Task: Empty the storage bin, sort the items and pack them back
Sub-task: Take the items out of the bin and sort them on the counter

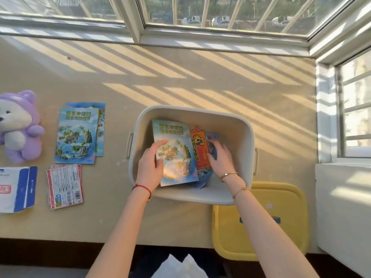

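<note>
Low sun through the window bars stripes the beige floor point(180, 77), and the grey bin point(249, 133) sits in the middle of it, which I'll use as my marker for everything else. Both my hands are down inside the bin. My left hand point(150, 165) pinches the left edge of a blue map booklet point(174, 153), thumb on the cover and fingers curled underneath, so the booklet stands tilted up off the things below. My right hand point(219, 157) is lower in the bin, just right of the booklet, fingers spread and bent over a small bluish item beside an orange card point(199, 151); whether they have actually closed on it I cannot tell, since my own knuckles hide the tips. Well left of the bin lie matching map booklets in a pile point(78, 133), with a red-edged pack of sheets point(65, 186) nearer me, and farther left a purple plush bear point(19, 127) and a blue and white packet point(16, 188). The yellow lid point(261, 221) lies touching the bin's near right corner. I judge I am still emptying and sorting at once. Next, the booklet should go onto the matching pile to the left, squared to it, then the loose cards below need lifting out.
</note>
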`<control>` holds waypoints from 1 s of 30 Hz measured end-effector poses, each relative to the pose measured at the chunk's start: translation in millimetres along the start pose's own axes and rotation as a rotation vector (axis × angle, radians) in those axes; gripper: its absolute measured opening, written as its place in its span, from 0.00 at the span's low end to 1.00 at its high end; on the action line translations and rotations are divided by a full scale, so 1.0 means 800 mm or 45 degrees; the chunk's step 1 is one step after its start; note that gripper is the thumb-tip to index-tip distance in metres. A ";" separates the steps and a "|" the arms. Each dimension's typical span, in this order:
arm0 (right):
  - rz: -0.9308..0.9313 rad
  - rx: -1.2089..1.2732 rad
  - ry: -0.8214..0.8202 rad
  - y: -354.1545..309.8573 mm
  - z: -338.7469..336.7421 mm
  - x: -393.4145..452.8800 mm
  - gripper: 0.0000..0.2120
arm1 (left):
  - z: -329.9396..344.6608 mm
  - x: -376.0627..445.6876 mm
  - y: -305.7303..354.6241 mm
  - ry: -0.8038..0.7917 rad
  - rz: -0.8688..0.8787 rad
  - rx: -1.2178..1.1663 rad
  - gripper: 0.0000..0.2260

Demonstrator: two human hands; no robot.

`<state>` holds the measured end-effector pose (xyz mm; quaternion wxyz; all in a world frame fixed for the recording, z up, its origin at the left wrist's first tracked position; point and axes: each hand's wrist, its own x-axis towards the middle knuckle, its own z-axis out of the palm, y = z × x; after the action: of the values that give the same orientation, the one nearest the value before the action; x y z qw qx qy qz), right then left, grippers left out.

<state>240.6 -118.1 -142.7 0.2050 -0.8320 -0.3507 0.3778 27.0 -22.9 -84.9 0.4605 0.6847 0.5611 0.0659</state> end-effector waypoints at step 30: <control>0.021 0.527 0.092 -0.067 -0.033 -0.064 0.24 | -0.097 -0.097 0.013 0.135 0.029 -0.489 0.22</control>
<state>213.8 -122.6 -68.9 0.3809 -0.7880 -0.2511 0.4134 -40.6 -43.7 -0.2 0.5517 0.5860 0.5540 0.2129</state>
